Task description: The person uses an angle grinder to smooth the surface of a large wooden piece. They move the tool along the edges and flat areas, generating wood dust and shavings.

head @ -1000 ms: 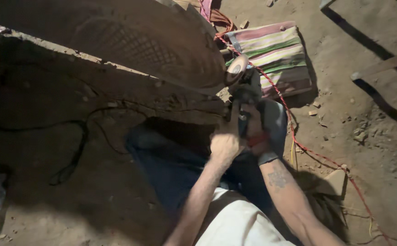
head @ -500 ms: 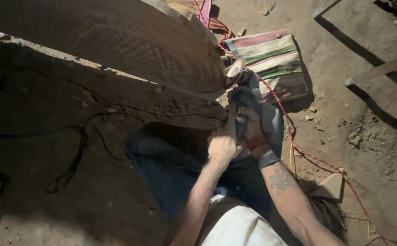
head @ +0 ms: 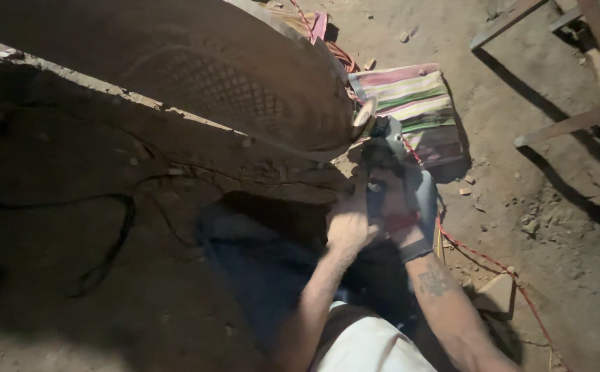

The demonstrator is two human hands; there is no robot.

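Note:
A large carved wooden piece (head: 196,76) with a lattice pattern lies tilted across the upper left. Both hands grip a hand-held power grinder (head: 382,148) whose disc (head: 364,112) touches the wood's right end. My left hand (head: 349,226) is bare and closed round the tool's side handle. My right hand (head: 410,207) wears a grey glove with a red cuff and wraps the tool's body. A red cord (head: 482,256) trails from the tool toward the lower right.
A striped cloth bag (head: 417,103) lies on the dirt behind the tool. Wooden frame bars (head: 568,124) stand at the upper right. A black cable (head: 117,238) loops over the dark ground at left. A flat stone (head: 496,293) lies by my right forearm.
The tool and both hands have stayed against the wood's right end. The view has shifted slightly, so the bag and the frame bars sit higher in the picture.

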